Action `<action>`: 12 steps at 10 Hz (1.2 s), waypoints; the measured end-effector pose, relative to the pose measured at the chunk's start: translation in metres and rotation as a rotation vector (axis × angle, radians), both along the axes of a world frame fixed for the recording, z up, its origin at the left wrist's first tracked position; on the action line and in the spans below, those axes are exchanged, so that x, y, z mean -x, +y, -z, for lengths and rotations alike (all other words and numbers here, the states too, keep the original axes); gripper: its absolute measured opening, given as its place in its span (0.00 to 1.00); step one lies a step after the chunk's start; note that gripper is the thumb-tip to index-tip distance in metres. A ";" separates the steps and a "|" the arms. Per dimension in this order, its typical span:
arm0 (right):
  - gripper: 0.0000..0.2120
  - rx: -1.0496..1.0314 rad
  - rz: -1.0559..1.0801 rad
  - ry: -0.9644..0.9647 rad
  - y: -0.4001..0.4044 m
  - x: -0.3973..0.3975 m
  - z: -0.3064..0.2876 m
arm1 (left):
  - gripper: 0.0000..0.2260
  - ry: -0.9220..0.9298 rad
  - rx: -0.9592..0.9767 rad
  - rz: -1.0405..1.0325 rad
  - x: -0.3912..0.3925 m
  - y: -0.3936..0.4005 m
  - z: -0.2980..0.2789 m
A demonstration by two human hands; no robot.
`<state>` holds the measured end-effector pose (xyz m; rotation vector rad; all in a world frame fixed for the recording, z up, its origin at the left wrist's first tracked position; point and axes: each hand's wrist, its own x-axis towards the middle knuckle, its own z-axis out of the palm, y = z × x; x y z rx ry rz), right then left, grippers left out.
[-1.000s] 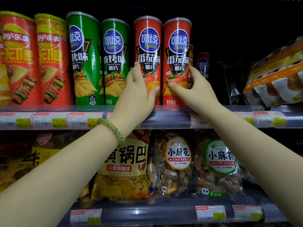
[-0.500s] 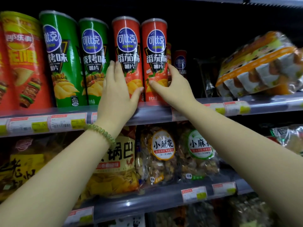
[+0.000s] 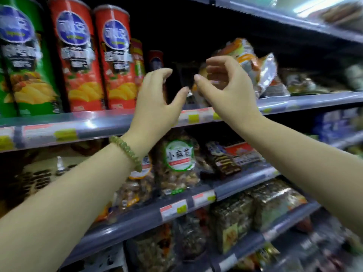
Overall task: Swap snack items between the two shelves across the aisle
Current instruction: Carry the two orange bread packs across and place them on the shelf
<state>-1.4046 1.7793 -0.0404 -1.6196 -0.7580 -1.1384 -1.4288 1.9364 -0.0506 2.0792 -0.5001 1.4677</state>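
Observation:
Two red chip cans [image 3: 78,59] [image 3: 117,59] stand upright on the upper shelf [image 3: 98,122], with a green can [image 3: 21,61] to their left. My left hand [image 3: 157,103], with a green bead bracelet on its wrist, hovers just right of the red cans with fingers curved apart, holding nothing. My right hand [image 3: 225,89] is beside it, also curled and empty, in front of an orange and silver snack bag [image 3: 255,67]. A dark gap in the shelf shows between the two hands. The view is motion-blurred.
Smaller red cans [image 3: 155,59] stand deeper in the shelf behind the front row. The shelf below holds clear bags of twisted snacks [image 3: 176,163] and dark packets [image 3: 222,160]. Lower shelves carry more packaged snacks [image 3: 235,222]. Price tags line each shelf edge.
Both hands have let go of the two red cans and moved right and off them, fingers now apart. The view has swung to the right, so the cans sit further left.

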 end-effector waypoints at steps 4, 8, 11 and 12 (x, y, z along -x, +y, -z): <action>0.19 -0.059 0.293 0.174 -0.115 -0.006 0.012 | 0.20 0.199 0.123 0.137 -0.080 -0.056 -0.047; 0.22 -0.077 0.267 0.327 -0.153 -0.094 0.002 | 0.21 0.436 0.279 0.102 -0.123 -0.056 -0.061; 0.38 -0.198 0.082 0.465 -0.147 -0.155 -0.026 | 0.20 0.652 0.383 0.093 -0.135 -0.066 -0.058; 0.41 -0.236 0.068 0.506 -0.136 -0.163 -0.034 | 0.17 0.598 0.387 0.084 -0.134 -0.067 -0.059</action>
